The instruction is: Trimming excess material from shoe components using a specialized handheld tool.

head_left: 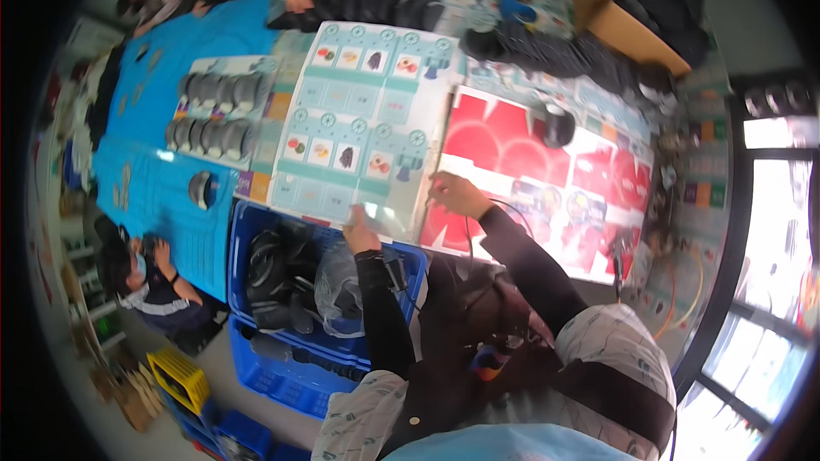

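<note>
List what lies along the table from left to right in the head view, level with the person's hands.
Blue mat → lone dark disc → teal printed sheet → left hand → right hand → red printed sheet.

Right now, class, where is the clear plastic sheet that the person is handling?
In the head view, the clear plastic sheet lies at the table's near edge, between the left hand and right hand, over the teal printed card and above the blue crate.
</note>
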Demonstrator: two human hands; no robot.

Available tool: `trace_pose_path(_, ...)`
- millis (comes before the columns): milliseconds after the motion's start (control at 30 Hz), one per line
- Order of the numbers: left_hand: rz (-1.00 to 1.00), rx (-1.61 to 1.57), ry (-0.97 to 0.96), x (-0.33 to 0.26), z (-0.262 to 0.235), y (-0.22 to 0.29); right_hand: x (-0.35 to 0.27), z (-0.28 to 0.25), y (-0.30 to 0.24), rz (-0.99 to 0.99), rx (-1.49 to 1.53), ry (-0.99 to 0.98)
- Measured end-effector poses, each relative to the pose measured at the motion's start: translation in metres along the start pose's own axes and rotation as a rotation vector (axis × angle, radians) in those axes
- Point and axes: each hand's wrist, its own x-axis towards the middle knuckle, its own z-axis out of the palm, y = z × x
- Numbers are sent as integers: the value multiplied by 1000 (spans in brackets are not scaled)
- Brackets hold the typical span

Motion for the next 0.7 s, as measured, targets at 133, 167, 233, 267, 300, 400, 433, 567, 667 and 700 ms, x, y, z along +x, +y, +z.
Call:
trace_pose_path(133, 28, -43, -97, 10, 7, -9, -133, -67, 26, 71, -59, 74)
trace_pose_path(167, 32, -40, -113, 12, 13, -13, -167, -89, 41, -21, -14, 122)
trace_pose_path(233, -4, -59, -47, 18, 15, -23, -238, -122, 46, 87, 41, 287)
trace_pose_path(267, 14, -62, -20, 22, -2, -24, -258, -130, 61, 102, -33, 351)
trace_pose_path(300, -18, -77, -23, 26, -11, -25, -283, -141, 74, 181, 12, 421)
trace_pose_path(400, -53, -11, 30, 43, -24, -24, -353, -160, 97, 97, 227, 594)
trace_pose_path(433, -86, 61, 79, 51, -24, -13, -374, -166, 105, 126, 229, 637)
trace_pose_path(567, 207, 635, 278, 16, 8, -7, -452, -182, 165, 227, 203, 855)
trace_pose_path(667, 706, 1266, 338, -67, 60, -22, -502, -186, 208, 221, -1, 1004)
trace_pose_path(700, 610, 1244, 161, -91, 79, -34, -515, -189, 223, 243, -81, 1054)
